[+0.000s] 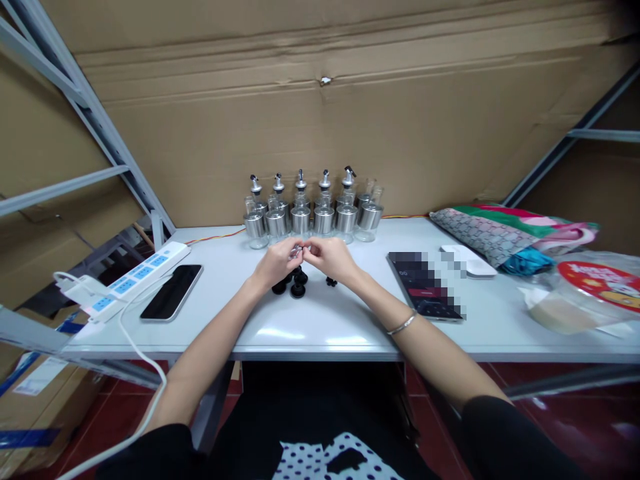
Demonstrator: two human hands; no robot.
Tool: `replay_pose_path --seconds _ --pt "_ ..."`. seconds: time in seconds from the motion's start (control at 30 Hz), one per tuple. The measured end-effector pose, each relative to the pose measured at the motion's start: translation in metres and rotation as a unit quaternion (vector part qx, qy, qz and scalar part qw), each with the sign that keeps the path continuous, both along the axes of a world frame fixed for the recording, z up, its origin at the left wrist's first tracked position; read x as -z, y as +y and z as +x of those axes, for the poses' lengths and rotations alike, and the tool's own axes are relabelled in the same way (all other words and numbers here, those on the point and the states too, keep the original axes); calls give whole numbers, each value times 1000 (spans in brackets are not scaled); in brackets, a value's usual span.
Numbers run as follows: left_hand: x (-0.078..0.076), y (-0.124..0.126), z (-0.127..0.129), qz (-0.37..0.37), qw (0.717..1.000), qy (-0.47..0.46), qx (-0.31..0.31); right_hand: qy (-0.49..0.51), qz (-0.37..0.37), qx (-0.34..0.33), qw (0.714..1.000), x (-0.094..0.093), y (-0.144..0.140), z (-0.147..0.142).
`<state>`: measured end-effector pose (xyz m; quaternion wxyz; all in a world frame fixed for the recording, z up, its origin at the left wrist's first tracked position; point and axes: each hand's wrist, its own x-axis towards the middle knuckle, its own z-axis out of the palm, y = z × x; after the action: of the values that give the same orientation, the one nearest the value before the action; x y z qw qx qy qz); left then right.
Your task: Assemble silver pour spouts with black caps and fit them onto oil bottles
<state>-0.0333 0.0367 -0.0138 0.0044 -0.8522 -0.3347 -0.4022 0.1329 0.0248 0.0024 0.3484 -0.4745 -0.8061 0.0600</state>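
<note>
My left hand [278, 261] and my right hand [332, 257] meet fingertip to fingertip above the white table. Both are closed in a pinch. Between the left fingertips shows a bit of a small silver and dark piece; its kind is too small to make out. What the right fingertips pinch is mostly hidden. Black round stoppers [298, 287] lie just below my hands, partly covered by the left one. Small black parts [331, 282] lie under the right hand. Behind, glass bottles with steel bands [301, 220] stand in rows; several at the back carry silver pourer spouts [301, 181].
On the left lie a power strip [135, 279] with a white cable and a phone [172, 293]. To the right are a larger phone [420, 283], a white flat object [475, 261], a patterned fabric bag [490, 230] and a red-lidded tub [595, 293]. Cardboard [320, 133] walls the back.
</note>
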Motion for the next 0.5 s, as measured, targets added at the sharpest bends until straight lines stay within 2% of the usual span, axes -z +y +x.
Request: replay_pose_path --seconds 0.5 --pt "0 1 0 -13 1000 13 -2 24 -29 -2 999 0 1 -1"
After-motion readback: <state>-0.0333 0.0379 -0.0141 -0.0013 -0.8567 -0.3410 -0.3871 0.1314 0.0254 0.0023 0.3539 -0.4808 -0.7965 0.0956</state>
